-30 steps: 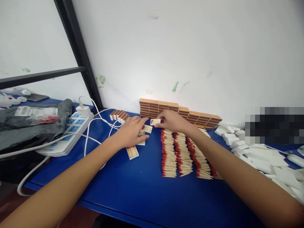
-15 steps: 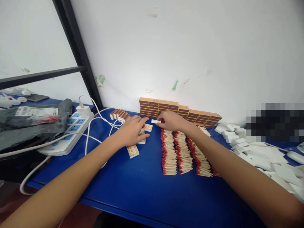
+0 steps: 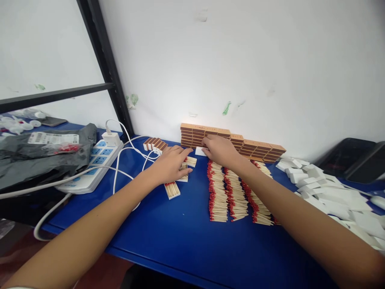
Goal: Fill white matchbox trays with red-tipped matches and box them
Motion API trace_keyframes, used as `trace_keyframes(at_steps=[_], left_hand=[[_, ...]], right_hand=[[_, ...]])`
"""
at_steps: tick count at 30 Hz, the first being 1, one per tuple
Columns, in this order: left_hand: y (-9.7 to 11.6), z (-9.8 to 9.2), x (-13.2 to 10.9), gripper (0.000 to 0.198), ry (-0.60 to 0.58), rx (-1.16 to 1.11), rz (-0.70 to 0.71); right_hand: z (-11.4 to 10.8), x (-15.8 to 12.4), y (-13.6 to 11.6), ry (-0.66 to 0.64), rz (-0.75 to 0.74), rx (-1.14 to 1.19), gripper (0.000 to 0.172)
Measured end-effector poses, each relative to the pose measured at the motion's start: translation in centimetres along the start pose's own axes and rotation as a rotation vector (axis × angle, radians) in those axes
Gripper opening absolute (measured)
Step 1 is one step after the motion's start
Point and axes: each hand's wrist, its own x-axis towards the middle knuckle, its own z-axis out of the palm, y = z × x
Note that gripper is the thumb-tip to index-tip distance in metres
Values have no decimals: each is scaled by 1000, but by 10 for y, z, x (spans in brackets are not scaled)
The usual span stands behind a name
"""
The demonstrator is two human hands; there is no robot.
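Note:
My right hand (image 3: 219,149) reaches to the back of the blue table (image 3: 180,237) and its curled fingers press on a small white matchbox tray (image 3: 199,151) at the foot of a stack of brown matchboxes (image 3: 234,141) along the wall. My left hand (image 3: 171,162) lies flat, fingers stretched, over open trays filled with matches (image 3: 172,189). Three long rows of red-tipped matches (image 3: 234,193) run toward me under my right forearm.
A short row of brown matchboxes (image 3: 155,144) stands left of the stack. A white power strip (image 3: 93,166) with cables and a grey plastic bag (image 3: 45,154) lie at the left. A pile of white box parts (image 3: 331,196) covers the right side. A black frame post (image 3: 105,60) rises behind.
My right hand has carried the white tray back and down onto the table against the brown stack. The left hand has stayed on the filled trays. The view shifted slightly left.

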Motion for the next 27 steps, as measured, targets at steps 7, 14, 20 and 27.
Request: trace_keyframes(at_steps=[7,14,20,27], left_hand=[[-1,1,0,61,26,11,11],[1,-2,0,61,19,2,0],[3,-4,0,62,9,-13,-17],[2,-4,-1,60,13,-9,-1]], right_hand=[[1,0,-8,-4,-36,-64,30],[1,1,-16,-18,-44,-115,33],[2,2,-18,-44,-52,-114,33],[2,6,-18,-109,-42,-97,34]])
